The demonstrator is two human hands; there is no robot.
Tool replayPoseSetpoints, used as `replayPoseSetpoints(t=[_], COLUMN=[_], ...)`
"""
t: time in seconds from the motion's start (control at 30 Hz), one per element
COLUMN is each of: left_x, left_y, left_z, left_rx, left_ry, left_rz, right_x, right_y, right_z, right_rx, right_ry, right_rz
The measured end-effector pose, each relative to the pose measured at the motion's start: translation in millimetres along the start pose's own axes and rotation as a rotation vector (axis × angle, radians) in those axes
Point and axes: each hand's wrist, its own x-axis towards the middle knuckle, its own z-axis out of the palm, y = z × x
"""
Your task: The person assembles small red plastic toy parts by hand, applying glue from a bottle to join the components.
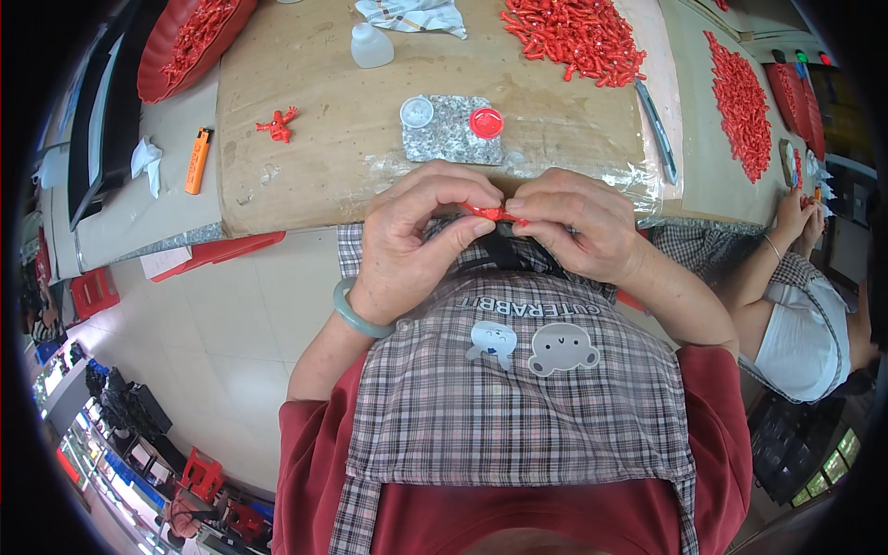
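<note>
Between my two hands, just off the table's front edge, is a small glossy red piece [497,213]; its exact kind is mostly hidden by the fingers. My left hand [416,222], with a pale green bangle on its wrist, pinches one end. My right hand [583,222] pinches the other end. Close beyond them lies a speckled grey stone slab [451,148], carrying a small clear round cup [417,112] and a red round cup [486,123]. To the left on the cardboard rests a small red figure with several limbs [277,125].
A big heap of small red pieces [578,42] lies at the back right, with a knife-like tool [657,134] beside it. A white plastic bottle [371,46], a cloth [413,14], an orange lighter [198,161] and a red bowl [199,46] are around. A co-worker [786,287] sits at right.
</note>
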Motion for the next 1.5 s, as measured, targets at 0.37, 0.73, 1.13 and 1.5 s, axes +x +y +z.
replayPoseSetpoints(t=[0.37,0.73,1.13,1.5], left_x=[0,-3,0,1], left_y=[0,0,0,1], left_z=[-1,1,-9,-1], left_rx=[0.181,0.003,-0.207,0.001], left_ry=[0.075,0.065,-0.122,-0.002], left_rz=[0.12,-0.032,-0.152,0.012], right_x=[1,1,0,7], right_y=[-8,0,9,11], right_z=[4,5,-3,-4], right_rx=[0.091,-0.042,-0.111,-0.094], right_ry=[0.055,0.05,-0.052,-0.058], right_rz=[0.265,0.092,-0.263,-0.225])
